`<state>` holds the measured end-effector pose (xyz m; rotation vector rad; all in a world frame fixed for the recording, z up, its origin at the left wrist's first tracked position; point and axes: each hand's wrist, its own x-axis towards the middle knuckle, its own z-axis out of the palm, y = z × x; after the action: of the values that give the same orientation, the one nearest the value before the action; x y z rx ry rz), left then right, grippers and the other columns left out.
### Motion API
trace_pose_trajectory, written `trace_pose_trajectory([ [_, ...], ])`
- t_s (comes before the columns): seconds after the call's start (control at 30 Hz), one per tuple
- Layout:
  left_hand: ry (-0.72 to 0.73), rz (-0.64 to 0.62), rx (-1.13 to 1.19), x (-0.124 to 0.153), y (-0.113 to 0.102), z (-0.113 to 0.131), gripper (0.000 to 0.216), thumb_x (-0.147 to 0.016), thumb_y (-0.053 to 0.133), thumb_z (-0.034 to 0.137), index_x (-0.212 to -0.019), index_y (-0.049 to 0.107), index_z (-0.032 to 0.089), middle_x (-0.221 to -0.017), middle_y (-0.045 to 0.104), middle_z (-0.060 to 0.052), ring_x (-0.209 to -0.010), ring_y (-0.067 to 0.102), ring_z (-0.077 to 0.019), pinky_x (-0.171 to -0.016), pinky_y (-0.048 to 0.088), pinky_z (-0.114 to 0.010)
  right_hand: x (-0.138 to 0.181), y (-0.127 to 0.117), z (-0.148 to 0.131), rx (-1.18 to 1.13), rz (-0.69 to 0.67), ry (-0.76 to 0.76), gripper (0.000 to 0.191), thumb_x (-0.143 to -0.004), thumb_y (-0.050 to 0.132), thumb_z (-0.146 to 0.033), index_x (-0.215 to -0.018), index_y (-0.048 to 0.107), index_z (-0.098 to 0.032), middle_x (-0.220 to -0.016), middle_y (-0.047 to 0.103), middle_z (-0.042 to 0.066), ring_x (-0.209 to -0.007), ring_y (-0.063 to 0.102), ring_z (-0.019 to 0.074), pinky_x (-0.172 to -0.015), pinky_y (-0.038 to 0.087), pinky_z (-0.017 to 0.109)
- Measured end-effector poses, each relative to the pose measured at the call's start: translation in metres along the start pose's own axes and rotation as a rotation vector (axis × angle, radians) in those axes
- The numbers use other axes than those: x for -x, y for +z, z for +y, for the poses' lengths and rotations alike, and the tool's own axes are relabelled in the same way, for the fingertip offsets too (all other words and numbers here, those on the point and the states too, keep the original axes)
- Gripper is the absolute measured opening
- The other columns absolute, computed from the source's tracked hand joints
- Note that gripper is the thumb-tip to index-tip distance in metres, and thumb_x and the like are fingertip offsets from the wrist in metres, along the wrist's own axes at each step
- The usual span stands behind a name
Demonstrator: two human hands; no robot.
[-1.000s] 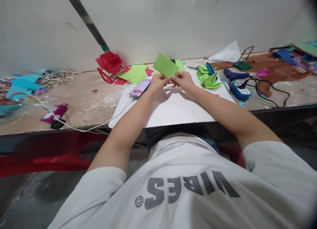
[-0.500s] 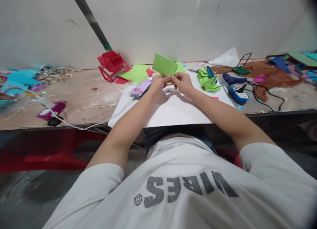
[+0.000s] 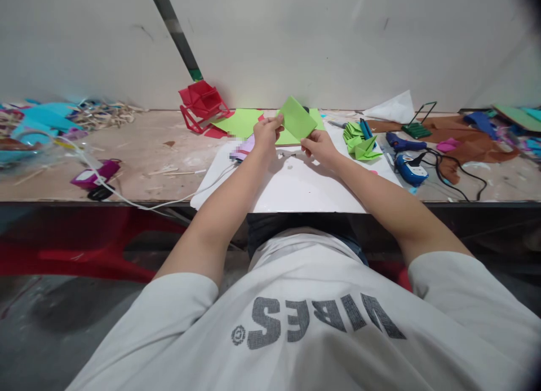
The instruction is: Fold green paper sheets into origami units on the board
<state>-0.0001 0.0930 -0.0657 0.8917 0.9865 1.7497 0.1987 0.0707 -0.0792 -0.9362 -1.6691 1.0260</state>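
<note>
Finding: one legible marking. The word "VIBES" stands in dark speckled capitals on the white T-shirt (image 3: pixel 321 346). It appears upside down in the head view, well back from the grip, on the wearer's side, where the left hand (image 3: pixel 267 133) and right hand (image 3: pixel 318 146) pinch the green paper (image 3: pixel 297 119). A small round emblem (image 3: pixel 238 336) sits beside the letters, its content unreadable. The phone screen (image 3: pixel 240 150), just left of the grip, is blurred and illegible.

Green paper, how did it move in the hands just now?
The green paper turned, so one corner now points up. The left hand moved to its left corner and the right hand to its lower corner, so the hands spread apart. Both still hold it above the white board.
</note>
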Motion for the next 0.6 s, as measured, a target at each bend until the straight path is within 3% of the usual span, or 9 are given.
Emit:
trace_pose_trajectory([
  [0.13, -0.001, 0.003, -0.037, 0.003, 0.002, 0.003, 0.044, -0.094, 0.101, 0.02, -0.071, 0.063, 0.022, -0.07, 0.064, 0.002, -0.064, 0.058, -0.0098, -0.063, 0.038, -0.026, 0.0, -0.001, 0.001, -0.034, 0.011, 0.065, 0.04, -0.102, 0.094, -0.03, -0.073, 0.068, -0.022, -0.067, 0.073, 0.0, -0.051, 0.058, 0.0112, -0.051, 0.048, 0.025],
  [0.23, 0.033, 0.014, -0.073, 0.003, 0.0, 0.003, 0.047, -0.093, 0.104, 0.024, -0.073, 0.061, 0.023, -0.071, 0.064, 0.003, -0.066, 0.06, -0.0109, -0.064, 0.04, -0.025, -0.002, -0.002, 0.002, -0.11, 0.047, 0.084, 0.044, -0.103, 0.097, -0.042, -0.079, 0.066, -0.023, -0.072, 0.075, 0.0, -0.053, 0.058, 0.0113, -0.051, 0.049, 0.025],
  [0.37, 0.006, -0.012, -0.133, 0.001, -0.001, 0.0, 0.046, -0.092, 0.105, 0.031, -0.079, 0.061, 0.024, -0.075, 0.068, 0.001, -0.072, 0.066, -0.0137, -0.065, 0.04, -0.028, -0.007, -0.006, 0.005, -0.107, 0.131, 0.035, 0.052, -0.111, 0.088, -0.053, -0.077, 0.058, -0.026, -0.068, 0.065, -0.002, -0.055, 0.052, 0.0118, -0.053, 0.044, 0.026],
  [0.47, -0.087, -0.035, -0.117, 0.002, 0.002, -0.01, 0.047, -0.087, 0.109, 0.045, -0.102, 0.068, 0.028, -0.097, 0.082, -0.002, -0.087, 0.077, -0.0201, -0.074, 0.048, -0.032, -0.006, -0.006, 0.007, 0.06, 0.198, -0.089, 0.054, -0.109, 0.089, -0.046, -0.072, 0.055, -0.026, -0.065, 0.054, -0.005, -0.063, 0.049, 0.0138, -0.062, 0.045, 0.028],
  [0.6, -0.156, -0.074, -0.089, 0.006, 0.004, -0.027, 0.084, -0.071, 0.115, 0.054, -0.135, 0.063, 0.04, -0.124, 0.085, -0.003, -0.109, 0.082, -0.0279, -0.088, 0.057, -0.04, -0.001, -0.001, 0.008, 0.245, 0.144, -0.167, 0.04, -0.106, 0.082, -0.035, -0.073, 0.062, -0.026, -0.069, 0.054, -0.003, -0.073, 0.052, 0.0172, -0.07, 0.046, 0.03],
])
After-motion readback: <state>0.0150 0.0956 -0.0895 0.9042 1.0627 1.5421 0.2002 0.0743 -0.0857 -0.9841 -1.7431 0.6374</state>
